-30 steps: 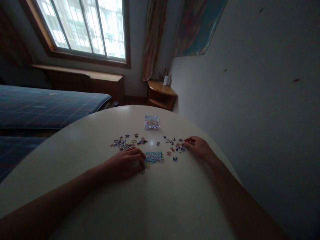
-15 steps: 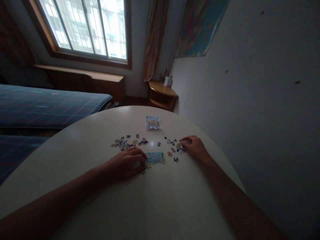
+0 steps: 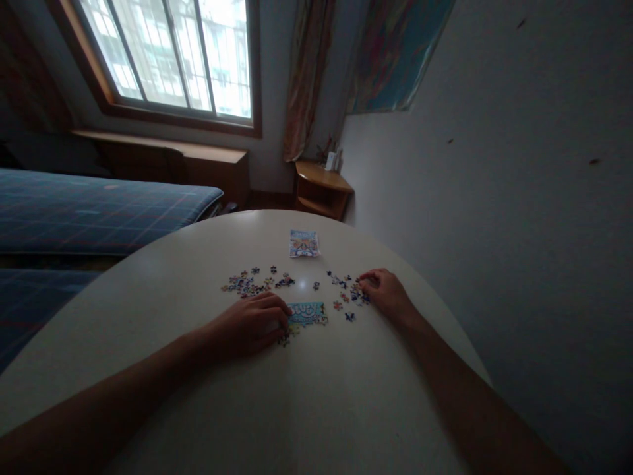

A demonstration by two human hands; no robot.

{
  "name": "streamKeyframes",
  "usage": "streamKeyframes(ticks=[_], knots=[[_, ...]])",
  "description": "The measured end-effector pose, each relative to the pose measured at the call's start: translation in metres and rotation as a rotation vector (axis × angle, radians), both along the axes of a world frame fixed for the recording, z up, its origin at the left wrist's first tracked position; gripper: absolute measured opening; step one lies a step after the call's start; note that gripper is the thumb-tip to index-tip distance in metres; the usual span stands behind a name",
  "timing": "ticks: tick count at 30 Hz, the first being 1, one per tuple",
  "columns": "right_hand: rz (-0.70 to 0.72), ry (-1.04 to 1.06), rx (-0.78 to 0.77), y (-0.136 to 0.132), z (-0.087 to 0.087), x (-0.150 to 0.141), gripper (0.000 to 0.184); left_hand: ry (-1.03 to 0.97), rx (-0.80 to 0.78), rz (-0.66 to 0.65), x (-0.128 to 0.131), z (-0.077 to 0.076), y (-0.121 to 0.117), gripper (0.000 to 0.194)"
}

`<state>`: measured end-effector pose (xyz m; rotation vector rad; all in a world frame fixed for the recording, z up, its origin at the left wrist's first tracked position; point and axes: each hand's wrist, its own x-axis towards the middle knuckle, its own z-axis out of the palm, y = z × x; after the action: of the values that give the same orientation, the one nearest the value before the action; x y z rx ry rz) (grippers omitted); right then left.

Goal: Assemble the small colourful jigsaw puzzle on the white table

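A joined strip of jigsaw puzzle (image 3: 307, 313), light blue with white lettering, lies on the white table in front of me. My left hand (image 3: 257, 320) rests over its left end, fingers curled and the thumb lower down, holding it; that end is hidden. A few yellowish and dark pieces (image 3: 287, 336) show below the thumb. To the right, my right hand (image 3: 383, 290) has thumb and fingertips pinched on a small jigsaw piece (image 3: 358, 279) at the edge of a loose group of pieces (image 3: 356, 291). The fingers partly hide that piece.
Another spread of loose pieces (image 3: 244, 285) lies beyond my left hand. A single piece (image 3: 316, 285) sits between the groups. Farther back is a small printed picture sheet (image 3: 304, 244). The round table (image 3: 316, 402) has a wall on its right and a plaid mattress (image 3: 109, 211) at far left.
Both hands stay almost where they were, and the pieces have kept their places. The whole view has shifted very slightly.
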<state>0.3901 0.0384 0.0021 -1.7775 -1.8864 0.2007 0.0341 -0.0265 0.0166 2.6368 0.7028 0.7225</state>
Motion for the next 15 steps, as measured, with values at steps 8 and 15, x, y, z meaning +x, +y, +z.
streamKeyframes(ticks=[8,15], knots=[[0.063,0.009,0.062,-0.008,0.002,-0.012,0.025,-0.015,0.155,0.430,-0.013,-0.010,0.014,0.012],[0.276,-0.010,0.109,-0.023,0.009,-0.033,0.026,0.127,0.098,0.655,-0.022,-0.008,0.019,0.019]])
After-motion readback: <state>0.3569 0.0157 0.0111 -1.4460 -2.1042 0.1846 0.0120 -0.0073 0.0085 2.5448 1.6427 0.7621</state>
